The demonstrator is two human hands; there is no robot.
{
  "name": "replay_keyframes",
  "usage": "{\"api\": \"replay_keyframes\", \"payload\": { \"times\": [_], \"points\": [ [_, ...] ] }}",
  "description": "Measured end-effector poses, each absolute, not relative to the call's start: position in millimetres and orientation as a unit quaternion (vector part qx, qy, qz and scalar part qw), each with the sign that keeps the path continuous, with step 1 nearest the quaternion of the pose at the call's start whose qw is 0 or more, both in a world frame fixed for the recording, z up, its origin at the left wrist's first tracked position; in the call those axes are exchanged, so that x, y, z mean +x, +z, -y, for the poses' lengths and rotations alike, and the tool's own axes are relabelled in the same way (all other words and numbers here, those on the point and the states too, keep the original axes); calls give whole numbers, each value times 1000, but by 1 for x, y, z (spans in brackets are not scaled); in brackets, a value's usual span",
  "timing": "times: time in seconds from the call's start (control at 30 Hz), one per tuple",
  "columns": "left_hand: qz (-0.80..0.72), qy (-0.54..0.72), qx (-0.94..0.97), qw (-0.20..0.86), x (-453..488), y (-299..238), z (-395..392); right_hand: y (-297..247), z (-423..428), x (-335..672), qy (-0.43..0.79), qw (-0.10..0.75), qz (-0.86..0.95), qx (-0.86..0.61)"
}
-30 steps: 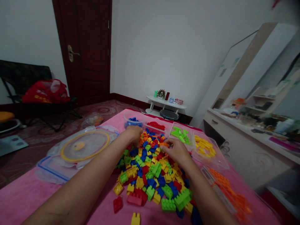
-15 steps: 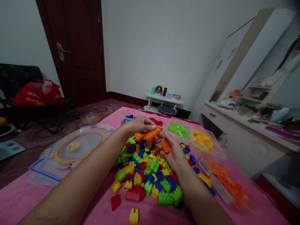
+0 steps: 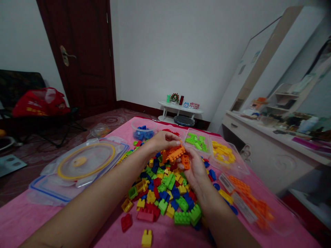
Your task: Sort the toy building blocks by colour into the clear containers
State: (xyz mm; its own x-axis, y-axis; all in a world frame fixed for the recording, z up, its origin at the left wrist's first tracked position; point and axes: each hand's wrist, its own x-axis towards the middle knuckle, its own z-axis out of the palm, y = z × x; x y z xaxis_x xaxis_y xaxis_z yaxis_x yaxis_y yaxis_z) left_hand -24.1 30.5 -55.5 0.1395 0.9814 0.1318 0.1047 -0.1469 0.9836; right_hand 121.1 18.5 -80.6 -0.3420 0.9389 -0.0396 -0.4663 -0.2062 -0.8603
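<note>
Between hands (image 3: 160,142) (image 3: 196,168), an orange brick (image 3: 176,154) slants up rightward.

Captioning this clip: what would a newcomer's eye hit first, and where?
Probably the heap of mixed-colour blocks in the middle of the pink cloth. Over its far part, the left hand and right hand hold bright orange blocks. Next, likely the clear lid with a yellow ring, lying on the cloth left of the heap.

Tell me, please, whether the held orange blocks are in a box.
Out: the left hand and right hand hold the orange blocks above the pile.
</note>
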Motion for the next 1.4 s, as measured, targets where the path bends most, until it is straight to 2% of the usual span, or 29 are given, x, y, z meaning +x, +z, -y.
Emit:
{"api": "replay_keyframes", "payload": {
  "times": [0.23,0.43,0.53,0.6,0.67,0.8,0.87,0.93,1.0,1.07,1.17,1.3,1.4],
  "points": [
    [-477,511,616,363,-12,-71,-37,-87,-14,115,697,495,418,-307],
    [-469,498,599,417,-17,-57,-30,-74,-24,132,664,502,434,-345],
    [-503,498,622,335,-34,-57,-37,-47,-34,166,577,544,485,-369],
    [-527,474,653,267,-48,-62,-46,-29,-43,199,469,551,554,-413],
    [-546,425,685,229,-60,-69,-54,-16,-52,237,332,495,630,-497],
    [-556,352,723,211,-66,-77,-60,-15,-65,306,106,229,750,-612],
    [-552,327,735,220,-64,-79,-60,-23,-66,327,86,104,768,-626],
    [-549,308,742,232,-62,-80,-60,-30,-65,335,101,36,771,-627],
    [-550,285,747,242,-62,-80,-59,-32,-62,326,106,44,784,-610],
    [-558,252,753,239,-63,-79,-58,-31,-58,300,93,96,808,-573],
    [-596,205,753,186,-67,-77,-55,-32,-48,239,105,148,840,-511],
    [-656,166,731,88,-79,-78,-56,-54,-29,154,102,162,896,-400],
    [-664,147,729,76,-88,-82,-59,-77,-20,116,76,142,919,-361]
  ]
}}
